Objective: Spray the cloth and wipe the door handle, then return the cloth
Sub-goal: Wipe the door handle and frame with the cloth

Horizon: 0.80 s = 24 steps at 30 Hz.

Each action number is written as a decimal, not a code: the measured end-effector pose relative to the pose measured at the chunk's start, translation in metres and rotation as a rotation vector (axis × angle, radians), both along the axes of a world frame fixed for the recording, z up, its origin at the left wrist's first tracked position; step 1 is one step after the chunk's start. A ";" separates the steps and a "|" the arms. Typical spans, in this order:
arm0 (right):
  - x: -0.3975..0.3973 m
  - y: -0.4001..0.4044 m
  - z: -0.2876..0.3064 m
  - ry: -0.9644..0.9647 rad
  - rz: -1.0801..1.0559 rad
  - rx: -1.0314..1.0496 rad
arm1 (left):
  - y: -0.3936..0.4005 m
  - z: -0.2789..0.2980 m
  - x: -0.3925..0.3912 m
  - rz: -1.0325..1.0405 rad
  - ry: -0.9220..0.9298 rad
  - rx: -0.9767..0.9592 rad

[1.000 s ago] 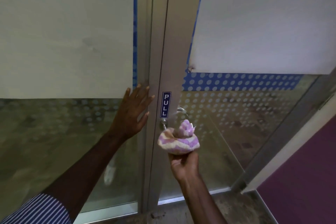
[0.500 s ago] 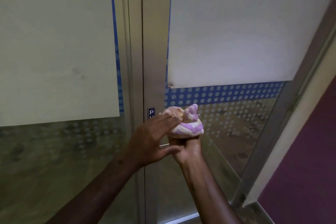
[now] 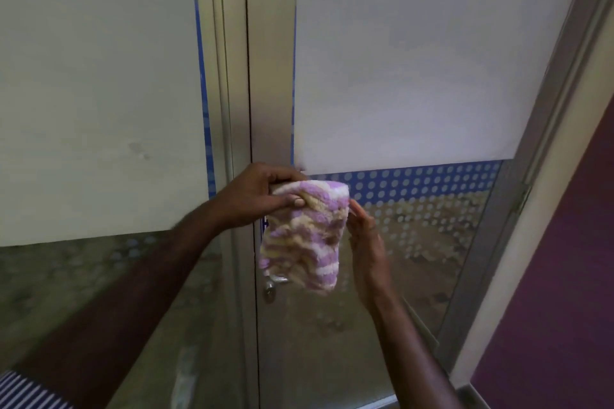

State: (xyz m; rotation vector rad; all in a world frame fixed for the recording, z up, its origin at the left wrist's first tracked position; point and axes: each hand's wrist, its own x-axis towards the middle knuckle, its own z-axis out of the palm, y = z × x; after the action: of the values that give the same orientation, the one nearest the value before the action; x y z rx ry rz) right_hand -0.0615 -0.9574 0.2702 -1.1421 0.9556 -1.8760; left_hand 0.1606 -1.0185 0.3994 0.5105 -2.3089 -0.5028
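A person's left hand (image 3: 255, 197) pinches the top edge of a purple-striped cloth (image 3: 304, 236), which hangs long axis vertical before the door handle (image 3: 274, 280), while the right hand (image 3: 367, 244), fingers loosely open, touches its right side.

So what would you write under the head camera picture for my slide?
Left hand holds a striped purple-and-cream cloth hanging before the glass door's handle, right hand beside it.
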 end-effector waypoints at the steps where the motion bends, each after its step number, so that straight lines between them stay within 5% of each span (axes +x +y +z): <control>1: 0.002 0.001 0.019 0.065 0.067 -0.038 | -0.001 0.002 -0.001 -0.016 -0.010 0.010; 5: 0.008 0.009 0.058 0.159 0.291 0.029 | -0.005 0.004 -0.003 -0.030 0.008 0.054; 9: 0.013 0.007 0.055 0.427 0.015 0.136 | -0.008 0.005 0.006 0.132 0.015 -0.060; 13: 0.022 0.001 0.057 0.426 -0.109 0.074 | -0.003 0.000 0.010 0.207 0.154 -0.218; 15: 0.024 0.000 0.060 0.359 -0.074 0.037 | -0.004 -0.004 0.012 0.210 0.316 -0.090; 18: 0.020 -0.003 0.059 0.196 0.018 0.042 | -0.007 -0.019 0.015 0.126 0.568 0.405; 20: 0.017 -0.007 0.057 0.117 0.054 0.046 | -0.010 -0.039 0.016 0.120 0.533 0.642; 24: 0.018 -0.009 0.057 0.072 0.120 -0.004 | -0.010 -0.064 0.017 0.136 0.465 0.713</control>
State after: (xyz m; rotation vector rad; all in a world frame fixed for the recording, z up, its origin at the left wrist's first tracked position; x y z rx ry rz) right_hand -0.0435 -0.9668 0.3269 -1.2491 0.9023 -1.7517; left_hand 0.1772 -1.0284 0.3350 0.7772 -1.5977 -1.2419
